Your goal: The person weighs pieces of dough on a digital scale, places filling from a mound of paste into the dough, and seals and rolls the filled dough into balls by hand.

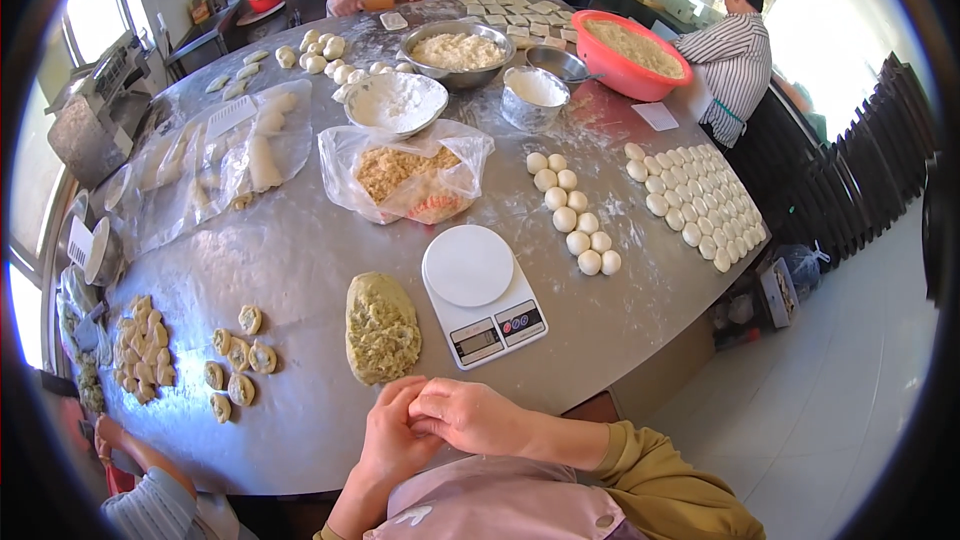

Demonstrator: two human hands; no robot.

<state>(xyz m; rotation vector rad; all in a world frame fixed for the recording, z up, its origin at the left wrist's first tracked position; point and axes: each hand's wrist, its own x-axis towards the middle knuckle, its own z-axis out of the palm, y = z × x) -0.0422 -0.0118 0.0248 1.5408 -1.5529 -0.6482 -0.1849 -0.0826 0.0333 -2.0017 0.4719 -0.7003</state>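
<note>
My left hand (399,427) and my right hand (469,414) are cupped together at the table's near edge, fingers overlapping; whatever may lie between them is hidden. Just beyond them is an oval mound of greenish-yellow filling (382,328) on the metal table. Right of the mound sits a white digital kitchen scale (471,267) with its round platform bare. Farther right, round dough balls (564,220) form a double row. Behind the scale, an open plastic bag (341,187) holds crumbly brown filling (397,169). To the left lie several small filled dough pieces (240,391) beside a pile of plain dough pieces (142,352).
Metal bowls of flour (396,101) and pale crumbs (459,52), a floury metal pot (534,96) and a red basin (634,56) stand farther back. Many dough rounds (694,199) lie at right. Plastic-covered dough (262,157) lies left. Several people stand around the table; one co-worker's arm (150,457) is at lower left.
</note>
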